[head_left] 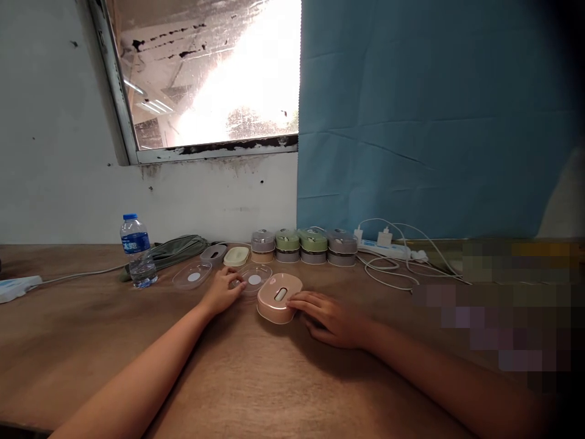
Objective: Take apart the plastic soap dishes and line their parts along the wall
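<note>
A pink oval plastic box part [278, 297] with a slot in its top lies on the wooden table [256, 384] in front of me. My right hand [329, 317] rests beside it, its loosely spread fingers touching the box's right side. My left hand [223, 291] lies flat on the table with its fingertips on a clear oval lid [254, 279] that has a white disc in it. A second clear lid [192, 275] lies further left. A grey oval part [213, 252] and a cream one [236, 255] sit behind the lids.
Several assembled boxes [301, 246] stand in a row at the back. A water bottle [137, 250] and a green pouch [176, 248] are at the left. A white power strip [381, 247] with loose cables lies at the right. A blurred-out patch covers the table's right side.
</note>
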The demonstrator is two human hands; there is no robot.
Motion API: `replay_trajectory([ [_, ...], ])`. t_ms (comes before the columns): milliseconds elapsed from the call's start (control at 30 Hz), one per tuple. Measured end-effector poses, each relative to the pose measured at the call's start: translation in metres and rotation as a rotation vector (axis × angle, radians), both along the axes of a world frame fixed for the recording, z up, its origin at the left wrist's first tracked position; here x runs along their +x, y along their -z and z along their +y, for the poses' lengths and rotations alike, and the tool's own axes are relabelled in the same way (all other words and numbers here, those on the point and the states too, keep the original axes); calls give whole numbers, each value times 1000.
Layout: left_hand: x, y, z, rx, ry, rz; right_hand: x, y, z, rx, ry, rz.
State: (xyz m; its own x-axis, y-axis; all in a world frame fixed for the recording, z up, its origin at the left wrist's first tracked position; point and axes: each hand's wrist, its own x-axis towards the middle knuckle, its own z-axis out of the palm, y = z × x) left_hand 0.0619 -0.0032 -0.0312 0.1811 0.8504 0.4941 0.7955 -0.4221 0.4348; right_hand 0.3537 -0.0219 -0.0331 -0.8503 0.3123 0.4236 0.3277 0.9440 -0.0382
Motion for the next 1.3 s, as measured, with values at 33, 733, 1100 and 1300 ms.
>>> replay_trajectory([
  [33,2,-1,-2,27,28,63,0,0,0,-4,-3,7],
  [733,-71,-17,5,356,-345,261,0,-2,0,-40,-22,19],
  [1100,-125,-12,1,103,-250,320,0,-1,0,-47,-16,12],
  [1300,-133,-7,3,62,-243,293,0,-2,0,-56,-23,20],
])
